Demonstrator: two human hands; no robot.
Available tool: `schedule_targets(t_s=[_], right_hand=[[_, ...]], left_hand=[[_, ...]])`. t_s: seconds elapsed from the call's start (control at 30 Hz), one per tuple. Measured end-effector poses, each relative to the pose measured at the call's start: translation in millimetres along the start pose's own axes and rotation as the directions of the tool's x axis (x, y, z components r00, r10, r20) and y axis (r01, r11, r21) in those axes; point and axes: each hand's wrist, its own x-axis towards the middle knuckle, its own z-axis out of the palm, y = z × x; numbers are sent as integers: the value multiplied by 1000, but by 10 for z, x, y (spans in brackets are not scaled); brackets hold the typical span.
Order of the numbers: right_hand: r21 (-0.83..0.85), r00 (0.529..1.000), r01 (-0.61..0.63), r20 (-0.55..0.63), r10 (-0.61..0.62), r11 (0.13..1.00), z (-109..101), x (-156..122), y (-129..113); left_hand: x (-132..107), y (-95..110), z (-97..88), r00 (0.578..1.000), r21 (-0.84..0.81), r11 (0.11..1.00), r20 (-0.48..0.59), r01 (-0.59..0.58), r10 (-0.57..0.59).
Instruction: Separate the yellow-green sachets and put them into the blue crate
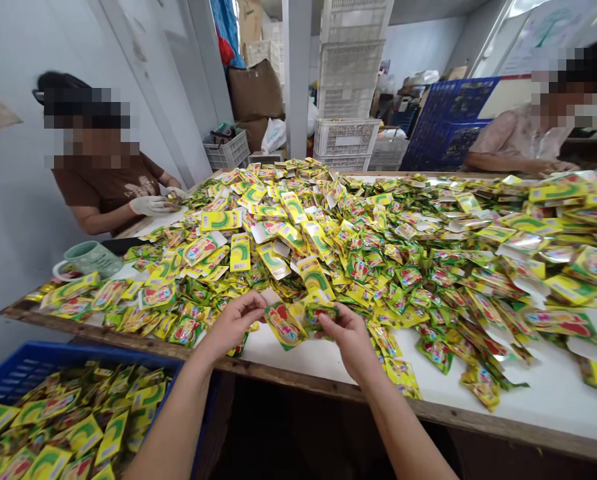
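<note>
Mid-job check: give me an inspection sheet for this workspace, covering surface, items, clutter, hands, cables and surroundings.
Surface: white table with a wooden edge, largely covered; white shows along the near side.
Job's things: printed carton and green packet in hand; a heap of yellow-green packs behind them.
Clutter: green mug at the table's left end, beside packs.
Hands: left hand pinches the carton; right hand grips the packet.
Cables: nothing seen.
Surroundings: blue basket of packs at lower left; gloved co-worker left, another person far right; stacked white crates beyond the table.
</note>
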Motion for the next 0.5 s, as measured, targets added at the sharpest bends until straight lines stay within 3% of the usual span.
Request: schedule_targets(t_s=[0.13,0.3,0.4,0.5], right_hand=[[2,977,106,-186,-104,994,-164,109,-131],[-61,983,35,-177,-45,998,-313,158,-213],[-92,981,11,-193,-28,996,-288,79,-144],[-107,995,-37,-100,27,994,-174,-71,-67]], left_hand=[[-46,-83,-176,986,32,998,-154,-57,61],[-26,-129,-116,978,122,991,-192,-63,86],[-14,-168,-25,943,-73,997,-334,-13,-12],[-9,-219,13,891,-431,902,-416,-19,-180]])
